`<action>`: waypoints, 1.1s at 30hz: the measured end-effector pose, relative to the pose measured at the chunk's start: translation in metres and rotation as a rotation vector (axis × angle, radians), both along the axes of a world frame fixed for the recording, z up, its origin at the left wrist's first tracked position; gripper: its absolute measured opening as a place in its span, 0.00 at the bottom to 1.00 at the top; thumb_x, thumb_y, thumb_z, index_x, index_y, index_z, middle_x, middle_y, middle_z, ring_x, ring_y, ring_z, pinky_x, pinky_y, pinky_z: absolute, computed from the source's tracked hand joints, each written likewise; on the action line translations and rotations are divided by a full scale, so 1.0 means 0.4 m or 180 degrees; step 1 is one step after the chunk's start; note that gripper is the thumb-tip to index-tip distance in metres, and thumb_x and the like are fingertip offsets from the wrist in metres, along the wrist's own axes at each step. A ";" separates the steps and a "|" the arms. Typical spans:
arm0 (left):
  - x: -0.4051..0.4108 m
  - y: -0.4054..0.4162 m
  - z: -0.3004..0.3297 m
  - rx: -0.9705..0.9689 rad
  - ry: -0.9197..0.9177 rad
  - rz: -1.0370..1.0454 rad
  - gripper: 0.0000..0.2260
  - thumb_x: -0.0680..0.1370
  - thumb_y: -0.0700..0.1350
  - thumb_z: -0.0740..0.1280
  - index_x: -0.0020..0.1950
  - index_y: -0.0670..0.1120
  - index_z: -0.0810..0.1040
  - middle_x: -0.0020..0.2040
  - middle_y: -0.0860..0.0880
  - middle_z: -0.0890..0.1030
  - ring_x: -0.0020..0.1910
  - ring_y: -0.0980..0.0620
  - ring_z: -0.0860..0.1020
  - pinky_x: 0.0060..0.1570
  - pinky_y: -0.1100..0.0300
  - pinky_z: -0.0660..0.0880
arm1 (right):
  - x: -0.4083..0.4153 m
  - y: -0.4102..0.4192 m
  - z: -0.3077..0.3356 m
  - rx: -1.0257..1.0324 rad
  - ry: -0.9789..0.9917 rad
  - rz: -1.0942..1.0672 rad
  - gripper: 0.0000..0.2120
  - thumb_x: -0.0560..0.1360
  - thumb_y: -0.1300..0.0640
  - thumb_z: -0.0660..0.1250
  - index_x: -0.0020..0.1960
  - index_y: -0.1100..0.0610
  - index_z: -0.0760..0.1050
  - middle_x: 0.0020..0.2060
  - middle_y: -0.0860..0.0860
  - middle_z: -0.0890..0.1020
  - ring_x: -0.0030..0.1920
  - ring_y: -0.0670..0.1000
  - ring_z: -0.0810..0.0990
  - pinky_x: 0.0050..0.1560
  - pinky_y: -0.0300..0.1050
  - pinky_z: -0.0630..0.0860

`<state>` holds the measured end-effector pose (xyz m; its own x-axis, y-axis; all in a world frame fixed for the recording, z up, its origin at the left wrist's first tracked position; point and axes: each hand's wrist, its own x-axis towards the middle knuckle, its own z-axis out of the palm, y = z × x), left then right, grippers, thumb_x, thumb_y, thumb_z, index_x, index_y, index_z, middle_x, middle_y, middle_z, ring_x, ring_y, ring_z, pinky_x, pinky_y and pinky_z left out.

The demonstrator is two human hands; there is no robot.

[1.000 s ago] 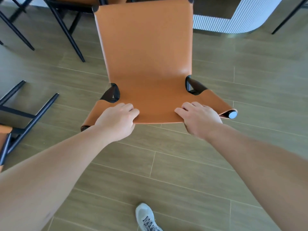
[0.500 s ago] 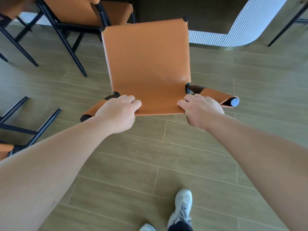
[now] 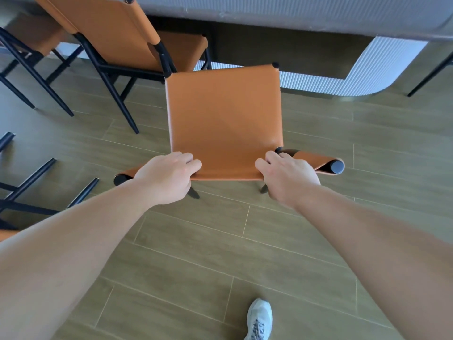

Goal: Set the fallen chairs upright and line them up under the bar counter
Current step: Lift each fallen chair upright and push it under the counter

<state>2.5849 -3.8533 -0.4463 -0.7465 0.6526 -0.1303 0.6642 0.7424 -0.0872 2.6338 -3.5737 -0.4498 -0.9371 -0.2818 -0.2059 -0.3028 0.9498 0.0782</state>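
An orange leather chair [image 3: 224, 119] with a black frame stands upright on the floor in front of me, its seat pointing toward the bar counter [image 3: 318, 18]. My left hand [image 3: 166, 177] grips the top edge of its backrest on the left side. My right hand [image 3: 285, 176] grips the same edge on the right. Left of it, a second orange chair [image 3: 117, 38] stands upright with its seat partly under the counter. A fallen chair [image 3: 36, 190] lies at the left edge, only its black legs and a bit of orange showing.
The counter's white ribbed base [image 3: 343, 77] curves round at the right. A third upright chair [image 3: 27, 42] stands at the far left. A black leg [image 3: 431, 72] of other furniture crosses the right edge. My shoe [image 3: 259, 320] is on the wood-look floor below.
Gripped by both hands, the chair has moved forward toward the counter and now sits more level. I have stepped closer, so the counter top and neighbouring chairs have come into view.
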 end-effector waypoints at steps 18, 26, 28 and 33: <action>-0.158 -0.037 0.032 0.0153 -0.0263 0.0122 0.03 0.79 0.45 0.65 0.51 0.51 0.74 0.41 0.55 0.71 0.40 0.53 0.71 0.38 0.56 0.75 | -0.130 -0.034 0.019 -0.0113 0.0125 0.0002 0.15 0.69 0.67 0.63 0.45 0.54 0.59 0.35 0.49 0.59 0.34 0.53 0.65 0.26 0.45 0.54; -0.177 -0.044 0.033 0.0311 -0.0045 -0.0003 0.11 0.75 0.46 0.69 0.56 0.47 0.74 0.49 0.52 0.71 0.48 0.49 0.74 0.42 0.54 0.76 | -0.128 -0.049 0.026 -0.0028 0.0108 -0.0182 0.16 0.69 0.66 0.63 0.46 0.52 0.58 0.36 0.49 0.59 0.33 0.51 0.62 0.26 0.45 0.55; -0.192 -0.038 0.034 0.0257 0.0092 -0.0107 0.19 0.74 0.48 0.70 0.63 0.47 0.71 0.57 0.49 0.71 0.54 0.47 0.73 0.53 0.50 0.77 | -0.143 -0.049 0.029 -0.0054 0.0135 -0.0246 0.15 0.69 0.66 0.62 0.47 0.51 0.58 0.38 0.49 0.61 0.34 0.52 0.64 0.26 0.45 0.57; -0.235 -0.023 0.057 0.0135 0.0145 -0.0151 0.26 0.75 0.51 0.69 0.70 0.47 0.66 0.70 0.44 0.66 0.69 0.43 0.68 0.67 0.42 0.70 | -0.188 -0.040 0.030 -0.0164 0.0293 -0.0243 0.07 0.74 0.58 0.61 0.50 0.51 0.66 0.41 0.48 0.67 0.41 0.53 0.69 0.30 0.46 0.66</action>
<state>2.4910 -3.8625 -0.4236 -0.7191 0.6915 -0.0683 0.6948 0.7139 -0.0874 2.5587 -3.5897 -0.4378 -0.9705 -0.2169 -0.1051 -0.2232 0.9733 0.0528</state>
